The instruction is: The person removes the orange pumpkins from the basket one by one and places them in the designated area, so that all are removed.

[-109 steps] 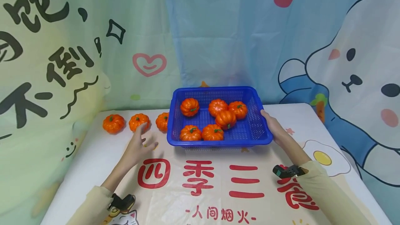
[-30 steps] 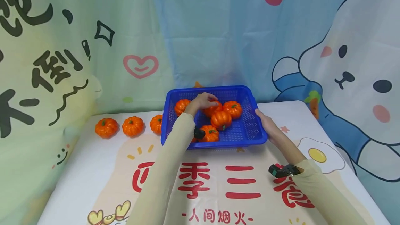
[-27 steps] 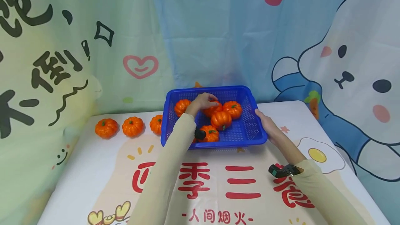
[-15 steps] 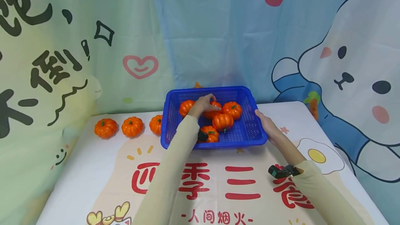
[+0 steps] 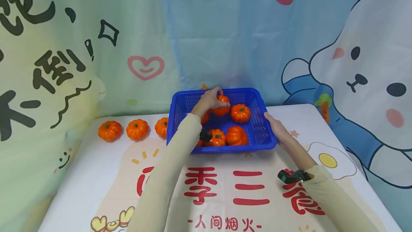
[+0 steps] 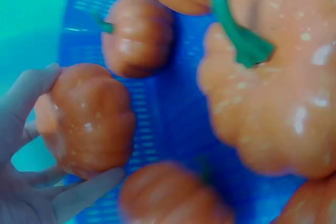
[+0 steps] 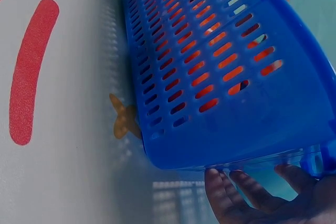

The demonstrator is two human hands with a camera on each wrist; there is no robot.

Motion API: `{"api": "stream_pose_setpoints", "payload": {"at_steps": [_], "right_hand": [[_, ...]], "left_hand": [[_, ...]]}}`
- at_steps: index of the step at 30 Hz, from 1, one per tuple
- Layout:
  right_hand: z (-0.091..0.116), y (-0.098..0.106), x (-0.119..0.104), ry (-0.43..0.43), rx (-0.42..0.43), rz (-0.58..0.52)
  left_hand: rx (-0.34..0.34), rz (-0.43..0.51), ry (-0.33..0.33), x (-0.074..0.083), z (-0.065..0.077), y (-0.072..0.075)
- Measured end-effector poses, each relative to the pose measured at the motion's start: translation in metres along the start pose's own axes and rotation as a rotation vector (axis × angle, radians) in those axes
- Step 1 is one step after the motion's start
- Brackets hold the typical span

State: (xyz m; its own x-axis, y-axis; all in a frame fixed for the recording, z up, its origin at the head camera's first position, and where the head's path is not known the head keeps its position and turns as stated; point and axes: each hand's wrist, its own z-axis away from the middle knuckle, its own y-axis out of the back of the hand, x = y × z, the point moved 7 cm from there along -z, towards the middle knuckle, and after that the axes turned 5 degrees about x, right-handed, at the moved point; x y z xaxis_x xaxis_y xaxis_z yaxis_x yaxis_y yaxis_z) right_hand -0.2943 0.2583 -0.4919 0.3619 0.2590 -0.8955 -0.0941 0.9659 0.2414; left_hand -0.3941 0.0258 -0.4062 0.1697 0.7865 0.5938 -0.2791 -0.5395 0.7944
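Observation:
My left hand (image 5: 210, 101) reaches into a blue plastic basket (image 5: 271, 142) and grips a small orange pumpkin (image 5: 222, 106) near its back wall. In the left wrist view, thumb and fingers wrap the side of this pumpkin (image 6: 92, 124). Other pumpkins lie around it: one pumpkin (image 5: 240, 113) to the right, another (image 5: 237, 136) toward the front, with more partly behind my left arm. At the basket's right end, my right hand (image 5: 279, 128) holds the side by the rim. Its fingers (image 7: 252, 187) touch the outside wall in the right wrist view.
Three more pumpkins stand in a row left of the basket: one pumpkin (image 5: 110, 131) farthest left, a middle pumpkin (image 5: 137, 129) and a third pumpkin (image 5: 161, 127) by the basket. A printed cloth (image 5: 251, 174) covers the table; a curtain (image 5: 212, 46) hangs behind.
My left hand has gone from near the row of pumpkins into the basket and taken hold of one. Another pumpkin has rolled forward to the front wall. My right hand keeps its place.

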Motion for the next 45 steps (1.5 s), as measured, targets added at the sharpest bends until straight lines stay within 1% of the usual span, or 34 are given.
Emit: {"api": "stream_pose_setpoints", "payload": {"at_steps": [3, 5, 7, 10, 11, 13, 14, 16, 18, 21, 24, 26, 27, 29, 32, 35, 38, 41, 45], "right_hand": [[0.000, -0.002, 0.000, 0.007, -0.016, 0.006], [0.000, -0.003, 0.000, 0.006, -0.020, 0.011], [0.000, -0.003, 0.001, 0.000, -0.015, 0.020], [-0.001, -0.002, 0.000, -0.006, -0.011, 0.037], [-0.001, -0.002, -0.001, -0.007, -0.009, 0.039], [0.000, -0.002, -0.002, -0.004, -0.014, 0.040], [0.000, -0.002, -0.002, -0.003, -0.015, 0.036], [0.001, -0.002, -0.002, -0.002, -0.016, 0.034], [0.001, -0.001, -0.001, -0.002, -0.017, 0.030], [0.002, 0.000, 0.000, 0.008, -0.024, 0.027], [0.001, 0.001, 0.000, 0.011, -0.030, 0.015], [0.000, 0.002, -0.001, 0.006, -0.034, 0.010], [0.000, 0.002, -0.001, 0.003, -0.033, 0.008], [0.000, 0.002, -0.001, 0.001, -0.031, 0.011], [0.000, 0.001, -0.003, -0.001, -0.030, 0.013], [0.000, 0.000, -0.002, -0.003, -0.031, 0.014], [0.000, 0.000, -0.002, -0.004, -0.031, 0.012], [0.001, 0.001, -0.003, 0.001, -0.033, 0.016], [0.001, 0.000, -0.003, 0.011, -0.042, 0.013]], "left_hand": [[-0.019, 0.112, -0.045, 0.002, 0.009, 0.017], [-0.007, 0.143, -0.107, 0.000, 0.018, 0.032], [0.016, 0.174, -0.172, -0.004, 0.031, 0.049], [0.062, 0.225, -0.227, -0.022, 0.057, 0.078], [0.074, 0.253, -0.231, -0.030, 0.068, 0.087], [0.098, 0.317, -0.207, -0.051, 0.088, 0.104], [0.114, 0.327, -0.197, -0.062, 0.099, 0.112], [0.154, 0.319, -0.170, -0.086, 0.120, 0.127], [0.192, 0.293, -0.125, -0.110, 0.144, 0.139], [0.243, 0.218, -0.071, -0.146, 0.179, 0.153], [0.277, 0.194, -0.046, -0.180, 0.212, 0.159], [0.300, 0.206, -0.031, -0.201, 0.231, 0.160], [0.305, 0.227, -0.016, -0.212, 0.241, 0.159], [0.322, 0.256, 0.017, -0.231, 0.258, 0.158], [0.335, 0.279, 0.081, -0.256, 0.277, 0.155], [0.350, 0.269, 0.114, -0.273, 0.288, 0.154], [0.360, 0.256, 0.137, -0.284, 0.291, 0.156], [0.364, 0.245, 0.143, -0.291, 0.291, 0.159], [0.379, 0.245, 0.152, -0.297, 0.293, 0.161]]}}
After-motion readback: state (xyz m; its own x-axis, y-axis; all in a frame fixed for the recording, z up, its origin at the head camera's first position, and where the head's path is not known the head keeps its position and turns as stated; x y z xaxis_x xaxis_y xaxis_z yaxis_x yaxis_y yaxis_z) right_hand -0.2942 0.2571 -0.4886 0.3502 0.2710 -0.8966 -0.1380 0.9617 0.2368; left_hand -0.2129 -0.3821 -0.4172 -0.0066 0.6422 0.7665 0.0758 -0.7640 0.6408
